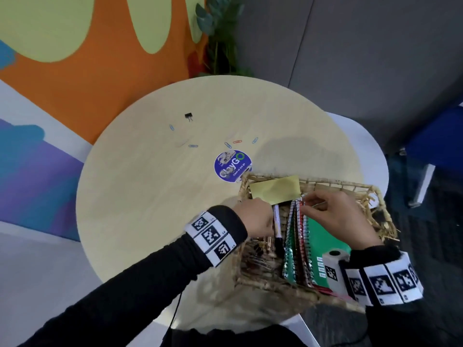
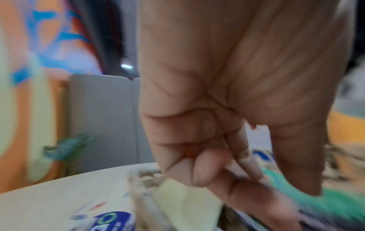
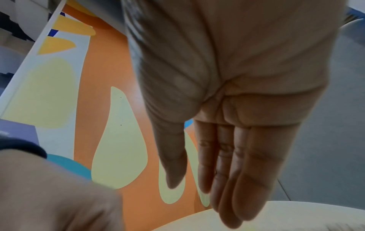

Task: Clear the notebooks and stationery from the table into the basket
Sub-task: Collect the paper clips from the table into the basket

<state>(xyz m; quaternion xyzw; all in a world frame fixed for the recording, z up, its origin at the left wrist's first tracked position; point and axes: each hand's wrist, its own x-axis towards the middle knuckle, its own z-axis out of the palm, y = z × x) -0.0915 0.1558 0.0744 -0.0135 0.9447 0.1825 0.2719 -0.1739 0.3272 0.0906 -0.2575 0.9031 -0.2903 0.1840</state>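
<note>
My left hand (image 1: 255, 216) is down inside the woven straw basket (image 1: 375, 196), fingers curled around a white marker with a black cap (image 1: 277, 229) at the basket's left side. My right hand (image 1: 338, 216) rests with straight, relaxed fingers on the spiral-bound notebooks (image 1: 300, 241), which stand on edge in the basket with a green cover facing right; it is holding them aside, not gripping. A pale yellow sticky-note pad (image 1: 275, 190) leans at the basket's far end. The left wrist view is blurred, so I think, without being sure, that the marker is not yet let go.

To do this well, I should lay the marker flat in the gap left of the notebooks, cap toward me, and open my fingers only once it touches the bottom, keeping the right hand bracing the spirals so they don't tip onto it.

Beyond the basket, on the round pale wooden worktop (image 1: 137, 196), the small black binder clip (image 1: 188, 116) and scattered coloured paper clips (image 1: 193, 146) are left.
</note>
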